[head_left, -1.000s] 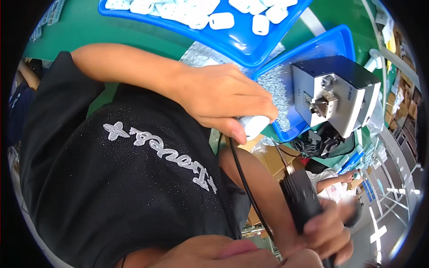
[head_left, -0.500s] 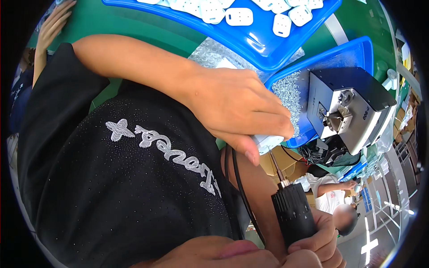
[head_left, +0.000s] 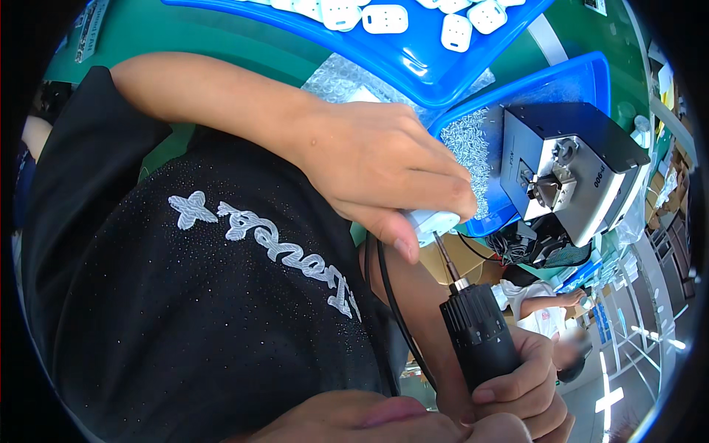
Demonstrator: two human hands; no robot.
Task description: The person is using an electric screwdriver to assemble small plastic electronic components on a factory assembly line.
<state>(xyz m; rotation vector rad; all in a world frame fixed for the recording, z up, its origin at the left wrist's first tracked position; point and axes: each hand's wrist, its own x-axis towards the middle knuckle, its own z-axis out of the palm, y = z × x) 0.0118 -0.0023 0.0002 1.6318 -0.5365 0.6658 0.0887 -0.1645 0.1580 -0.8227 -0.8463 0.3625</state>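
My left hand (head_left: 391, 162) is closed around a small pale blue-white plastic casing (head_left: 434, 221), which shows partly between thumb and fingers. An electric screwdriver (head_left: 481, 336) with a black ribbed body is gripped in my right hand (head_left: 524, 384). It tilts up and to the left, and its thin metal bit meets the casing's exposed face. Whether a screw sits at the tip is hidden. Beyond my left hand stands a blue bin (head_left: 602, 77) holding a heap of small silver screws (head_left: 473, 151).
A large blue tray (head_left: 443, 81) of white casings (head_left: 385, 19) lies on the green table above bubble wrap (head_left: 325, 81). A boxy black-and-grey screw feeder (head_left: 572, 173) stands by the bin. Black cables (head_left: 395, 317) hang beside my arm. Another person (head_left: 550, 317) is in the background.
The view has shifted slightly, with both hands, casing and screwdriver a little higher and further left. Another person's hand at the upper left has gone from its place.
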